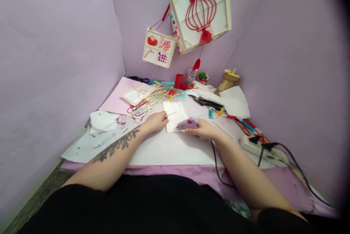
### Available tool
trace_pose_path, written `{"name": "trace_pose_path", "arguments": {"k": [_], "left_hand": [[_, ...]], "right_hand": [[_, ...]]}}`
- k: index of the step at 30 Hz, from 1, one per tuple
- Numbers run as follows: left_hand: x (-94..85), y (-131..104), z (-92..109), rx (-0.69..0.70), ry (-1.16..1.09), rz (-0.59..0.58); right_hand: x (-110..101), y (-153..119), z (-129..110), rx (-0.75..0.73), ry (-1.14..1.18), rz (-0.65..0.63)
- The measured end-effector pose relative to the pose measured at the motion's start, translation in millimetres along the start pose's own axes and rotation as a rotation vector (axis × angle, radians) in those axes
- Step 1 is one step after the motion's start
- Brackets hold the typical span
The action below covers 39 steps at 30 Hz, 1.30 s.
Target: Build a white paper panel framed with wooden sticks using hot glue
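A thin wooden stick (171, 114) is pinched in the fingers of my left hand (158, 121), its free end pointing right over a white paper panel (171, 126). My right hand (204, 129) is wrapped round a lilac glue gun (188, 122). The gun's nozzle points left, over the panel's lower right part. Whether the nozzle touches the panel I cannot tell. Strips run along the panel's left and right edges. From below my right hand a black cord (215, 159) runs down over the table's front edge.
Bundled sticks (157, 99) and a small framed panel (138, 94) lie back left. Pruning shears (207, 102), markers (210, 113) and a power strip (259, 149) lie right. A drink cup (229, 81) stands at the back. A lantern picture (201, 11) hangs above.
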<state>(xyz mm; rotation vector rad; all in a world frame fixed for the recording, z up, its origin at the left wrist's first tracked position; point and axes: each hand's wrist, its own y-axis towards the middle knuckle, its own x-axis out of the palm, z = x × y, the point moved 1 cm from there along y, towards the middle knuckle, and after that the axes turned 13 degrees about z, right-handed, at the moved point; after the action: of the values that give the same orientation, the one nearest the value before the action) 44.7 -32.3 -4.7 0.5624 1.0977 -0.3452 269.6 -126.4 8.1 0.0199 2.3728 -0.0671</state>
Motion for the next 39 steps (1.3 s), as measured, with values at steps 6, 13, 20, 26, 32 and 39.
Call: {"name": "trace_pose_path", "arguments": {"k": [6, 13, 20, 26, 32, 39], "left_hand": [[1.5, 0.7, -1.6, -0.003, 0.016, -0.003], [0.4, 0.8, -1.4, -0.005, 0.034, -0.016], [0.9, 1.2, -2.0, 0.009, 0.042, -0.008], [0.6, 1.4, -2.3, -0.002, 0.050, -0.012], [0.1, 1.2, -2.6, 0.005, 0.048, -0.007], [-0.3, 1.1, -2.0, -0.003, 0.032, -0.015]], "right_hand": [[-8.8, -5.3, -5.7, 0.073, -0.046, 0.028], [-18.1, -3.1, 9.6, 0.124, -0.110, 0.019], [-29.0, -4.4, 17.6, 0.165, -0.127, 0.047], [-37.0, -8.4, 20.6, 0.198, -0.134, 0.060], [-43.8, -12.7, 22.1, 0.146, -0.129, 0.077], [-48.3, -13.9, 32.2, 0.165, -0.190, 0.076]]}}
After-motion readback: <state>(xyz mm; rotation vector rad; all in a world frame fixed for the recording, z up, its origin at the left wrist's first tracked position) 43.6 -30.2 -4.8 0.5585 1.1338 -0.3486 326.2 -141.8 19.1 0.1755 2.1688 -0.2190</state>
